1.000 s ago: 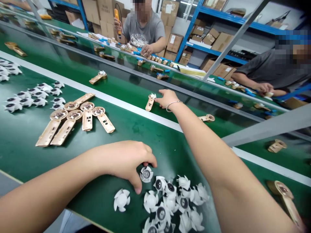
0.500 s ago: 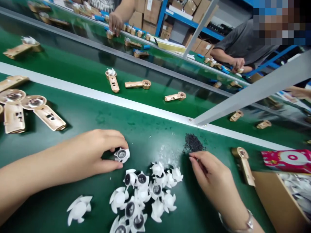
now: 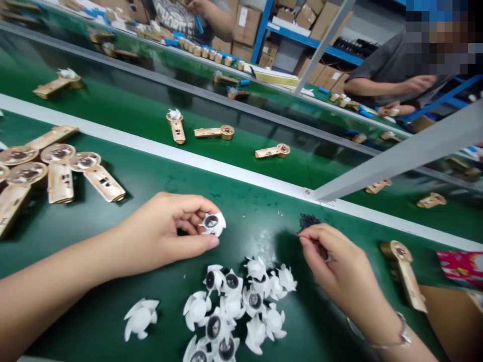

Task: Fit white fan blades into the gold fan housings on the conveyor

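My left hand is closed around the edge of a small white fan impeller, whose dark round hub faces up. Thumb and fingertips of my right hand are pinched together at the edge of a pile of tiny black pieces; whatever may be between them is too small to make out. Below and between the hands lies a heap of white fan impellers, some hub side up, others blade side up. One separate impeller rests on the green table to the left.
Gold handheld fan housings cluster at left, and another housing lies at right beside a cardboard box and a pink packet. Beyond a white rail, more housings lie on a green belt. A slanted grey post rises at right.
The view has shifted, so table things appear farther right. My left hand has moved a little forward and right with the impeller. My right hand stays at the black pile, fingertips pinched.
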### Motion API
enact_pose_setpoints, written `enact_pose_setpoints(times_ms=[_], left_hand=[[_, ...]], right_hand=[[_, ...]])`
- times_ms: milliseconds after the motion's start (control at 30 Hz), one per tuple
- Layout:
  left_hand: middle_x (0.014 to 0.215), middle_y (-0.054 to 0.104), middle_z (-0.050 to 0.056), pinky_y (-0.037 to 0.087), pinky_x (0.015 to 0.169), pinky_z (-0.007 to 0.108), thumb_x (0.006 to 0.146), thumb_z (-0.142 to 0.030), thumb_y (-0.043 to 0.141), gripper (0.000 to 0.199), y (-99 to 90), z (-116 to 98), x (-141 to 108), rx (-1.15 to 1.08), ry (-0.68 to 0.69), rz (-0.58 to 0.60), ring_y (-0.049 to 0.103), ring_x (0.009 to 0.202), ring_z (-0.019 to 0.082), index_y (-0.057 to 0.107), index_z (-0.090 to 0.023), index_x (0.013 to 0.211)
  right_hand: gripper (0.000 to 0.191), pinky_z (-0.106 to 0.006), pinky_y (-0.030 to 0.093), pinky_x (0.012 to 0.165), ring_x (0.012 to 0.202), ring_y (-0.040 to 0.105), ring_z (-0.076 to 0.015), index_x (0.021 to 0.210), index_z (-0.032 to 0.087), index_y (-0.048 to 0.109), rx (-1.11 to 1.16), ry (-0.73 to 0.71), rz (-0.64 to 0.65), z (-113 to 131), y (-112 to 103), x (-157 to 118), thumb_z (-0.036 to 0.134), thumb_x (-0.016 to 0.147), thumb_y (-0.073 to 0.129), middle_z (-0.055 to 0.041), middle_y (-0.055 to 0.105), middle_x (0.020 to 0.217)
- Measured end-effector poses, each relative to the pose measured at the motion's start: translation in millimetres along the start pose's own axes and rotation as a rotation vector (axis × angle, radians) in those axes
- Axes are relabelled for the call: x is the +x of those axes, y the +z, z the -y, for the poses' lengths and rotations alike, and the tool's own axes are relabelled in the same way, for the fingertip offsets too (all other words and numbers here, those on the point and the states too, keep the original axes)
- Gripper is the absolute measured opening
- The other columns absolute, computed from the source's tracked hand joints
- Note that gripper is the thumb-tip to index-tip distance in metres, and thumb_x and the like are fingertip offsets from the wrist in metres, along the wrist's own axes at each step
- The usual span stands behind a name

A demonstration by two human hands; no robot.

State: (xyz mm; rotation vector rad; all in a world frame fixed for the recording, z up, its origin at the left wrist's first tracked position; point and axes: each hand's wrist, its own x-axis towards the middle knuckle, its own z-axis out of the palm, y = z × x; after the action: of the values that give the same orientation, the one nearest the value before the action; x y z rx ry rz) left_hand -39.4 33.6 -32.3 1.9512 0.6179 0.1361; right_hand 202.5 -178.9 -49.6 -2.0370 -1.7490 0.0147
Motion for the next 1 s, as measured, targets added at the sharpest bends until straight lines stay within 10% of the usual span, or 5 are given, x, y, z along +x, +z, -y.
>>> enact_pose_setpoints(times_ms=[267, 767, 1000], left_hand=[[0.072, 0.069, 0.0, 0.058, 0.059, 0.02, 0.068, -0.033, 0.083, 0.033, 7.4, -5, -10, -0.26, 0.065, 0.05, 0.068, 0.064, 0.014, 0.073, -0.014, 0.093], [0.066, 0.066, -0.001, 0.051, 0.054, 0.02, 0.066, -0.042, 0.084, 0.031, 0.4, -4, -13, -0.317, 0.064, 0.083, 0.063, 0.058, 0.012, 0.075, -0.016, 0.079], [0.073, 0.068, 0.0, 0.054, 0.062, 0.024, 0.068, -0.039, 0.084, 0.032, -9.2, -1, -9, -0.513, -0.019, -0.112, 0.065, 0.067, 0.014, 0.07, -0.017, 0.086]], right_hand=[[0.011, -0.018, 0.046, 0.065, 0.075, 0.057, -0.0073, 0.092, 0.02, 0.058, 0.377, -0.227, 0.108, 90, 13, 64, 0.01, 0.091, 0.055, 0.0006, 0.059, 0.087], [0.017, -0.024, 0.054, 0.066, 0.082, 0.064, -0.0148, 0.101, 0.023, 0.06, 0.322, -0.298, 0.151, 91, 19, 65, 0.01, 0.09, 0.058, -0.0053, 0.064, 0.093], [0.036, -0.028, 0.057, 0.079, 0.098, 0.066, -0.0184, 0.12, 0.025, 0.063, 0.328, -0.419, 0.158, 81, 13, 93, 0.01, 0.091, 0.048, -0.0075, 0.066, 0.11]])
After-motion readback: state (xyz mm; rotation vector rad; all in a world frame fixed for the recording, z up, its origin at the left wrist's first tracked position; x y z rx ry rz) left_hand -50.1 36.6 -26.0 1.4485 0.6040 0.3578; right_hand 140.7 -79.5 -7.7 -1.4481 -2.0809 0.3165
